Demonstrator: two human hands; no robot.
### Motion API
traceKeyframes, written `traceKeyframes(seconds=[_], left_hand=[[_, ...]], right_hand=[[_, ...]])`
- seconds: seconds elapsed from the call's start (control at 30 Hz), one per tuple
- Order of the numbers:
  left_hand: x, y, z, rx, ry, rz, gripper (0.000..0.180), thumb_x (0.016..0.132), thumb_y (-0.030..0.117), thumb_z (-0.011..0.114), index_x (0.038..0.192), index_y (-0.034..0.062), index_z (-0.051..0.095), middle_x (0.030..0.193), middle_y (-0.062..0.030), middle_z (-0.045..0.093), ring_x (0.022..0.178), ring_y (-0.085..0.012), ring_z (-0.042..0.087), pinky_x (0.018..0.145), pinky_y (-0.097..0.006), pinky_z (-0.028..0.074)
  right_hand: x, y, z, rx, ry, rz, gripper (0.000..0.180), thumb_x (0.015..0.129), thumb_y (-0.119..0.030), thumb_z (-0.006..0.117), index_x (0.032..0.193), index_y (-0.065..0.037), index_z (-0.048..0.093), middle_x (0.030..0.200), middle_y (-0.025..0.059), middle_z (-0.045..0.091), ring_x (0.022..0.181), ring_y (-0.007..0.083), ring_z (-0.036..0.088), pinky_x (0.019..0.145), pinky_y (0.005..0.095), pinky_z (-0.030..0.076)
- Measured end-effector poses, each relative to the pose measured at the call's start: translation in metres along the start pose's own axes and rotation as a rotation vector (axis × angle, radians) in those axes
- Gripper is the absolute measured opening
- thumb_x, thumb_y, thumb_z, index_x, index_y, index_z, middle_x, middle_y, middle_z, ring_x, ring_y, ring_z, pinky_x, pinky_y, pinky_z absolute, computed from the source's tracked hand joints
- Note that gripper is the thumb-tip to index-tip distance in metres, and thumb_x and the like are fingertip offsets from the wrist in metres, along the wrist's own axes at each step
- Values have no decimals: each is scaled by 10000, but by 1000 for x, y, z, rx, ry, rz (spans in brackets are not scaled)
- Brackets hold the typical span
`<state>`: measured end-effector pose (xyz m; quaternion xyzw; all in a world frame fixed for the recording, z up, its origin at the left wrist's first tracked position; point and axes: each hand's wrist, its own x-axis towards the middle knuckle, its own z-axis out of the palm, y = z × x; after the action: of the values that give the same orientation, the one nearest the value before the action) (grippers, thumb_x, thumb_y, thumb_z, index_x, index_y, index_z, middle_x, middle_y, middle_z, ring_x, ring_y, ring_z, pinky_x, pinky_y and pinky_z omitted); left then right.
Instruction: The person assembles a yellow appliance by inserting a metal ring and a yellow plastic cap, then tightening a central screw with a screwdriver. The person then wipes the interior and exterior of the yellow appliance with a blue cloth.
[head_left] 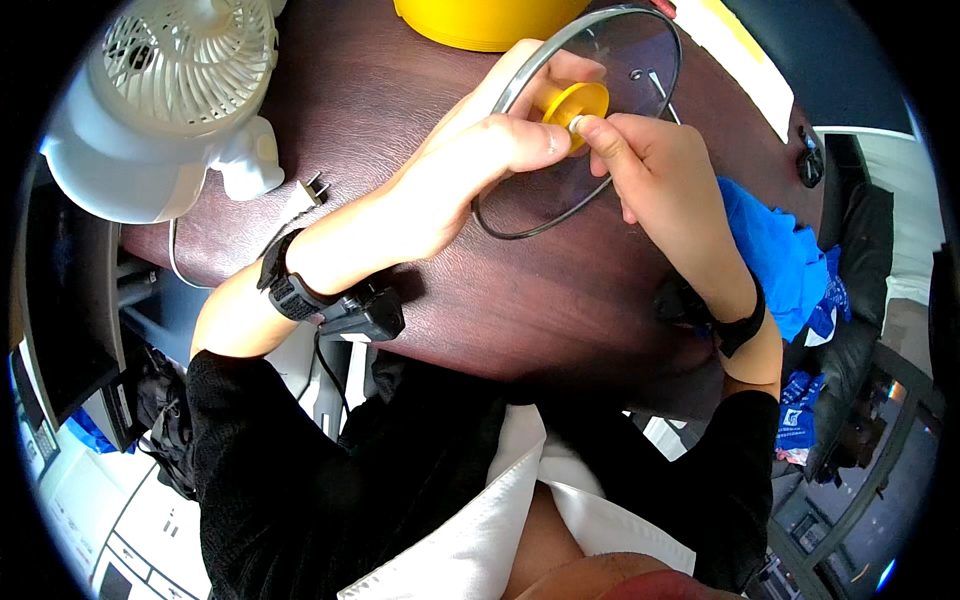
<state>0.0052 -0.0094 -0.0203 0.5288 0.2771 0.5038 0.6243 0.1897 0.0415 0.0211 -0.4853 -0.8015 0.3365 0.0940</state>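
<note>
A round glass lid (636, 105) with a metal rim is held up on a slant above the table. My left hand (470, 160) grips it at the left side, the thumb and fingers closing around a yellow disc-shaped knob (594, 98) by the lid's middle. From the right comes my right hand (665, 165), its thumb and forefinger pinched on a small white piece (575, 123) at the knob's centre. What exactly that piece is cannot be made out. Some of the left fingers are partly hidden behind the rim and knob.
On the brown table (480, 300), a white fan (190, 100) stands at left, near a plug (308, 192). A yellow container (490, 22) sits at the far edge. White paper (740, 60) lies far right, blue cloth (775, 260) at the right edge.
</note>
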Motion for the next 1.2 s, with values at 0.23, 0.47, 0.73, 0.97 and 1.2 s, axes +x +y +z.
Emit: traceKeyframes(seconds=[0.23, 0.47, 0.73, 0.97, 1.2], left_hand=[[5, 5, 5, -343, 31, -64, 732, 838, 492, 406, 1361, -20, 369, 1349, -211, 440, 1253, -307, 457, 1097, -476, 313], [8, 7, 5, -562, 143, -108, 757, 852, 525, 399, 1364, -33, 390, 1367, -228, 429, 1260, -340, 459, 1093, -549, 323], [10, 8, 3, -608, 45, -154, 794, 846, 555, 415, 1391, -19, 343, 1389, -255, 407, 1297, -390, 426, 1111, -556, 286], [11, 8, 6, -678, 30, -158, 755, 864, 519, 404, 1368, -42, 359, 1328, -253, 447, 1247, -366, 467, 1088, -531, 328], [13, 11, 6, -608, 11, -201, 914, 780, 570, 530, 1433, -4, 250, 1419, -301, 353, 1329, -447, 362, 1140, -516, 247]], right_hand=[[3, 5, -14, 153, -117, -3, 436, 952, -390, 539, 718, -46, 667, 527, 16, 567, 426, 95, 531, 394, 250, 364], [-11, 20, -46, 51, 98, -80, 450, 945, -401, 563, 696, -37, 646, 493, -10, 476, 402, 79, 439, 409, 213, 312], [-10, 43, -47, 227, 97, -53, 380, 991, -345, 486, 819, -31, 615, 478, -2, 468, 388, 76, 459, 402, 211, 336], [-11, 42, -45, 271, 145, -56, 383, 998, -333, 470, 802, -28, 594, 469, 3, 465, 361, 69, 460, 381, 210, 335], [-12, 46, -47, 288, 136, -100, 375, 1003, -324, 461, 828, -20, 593, 467, 9, 471, 363, 70, 469, 379, 208, 331]])
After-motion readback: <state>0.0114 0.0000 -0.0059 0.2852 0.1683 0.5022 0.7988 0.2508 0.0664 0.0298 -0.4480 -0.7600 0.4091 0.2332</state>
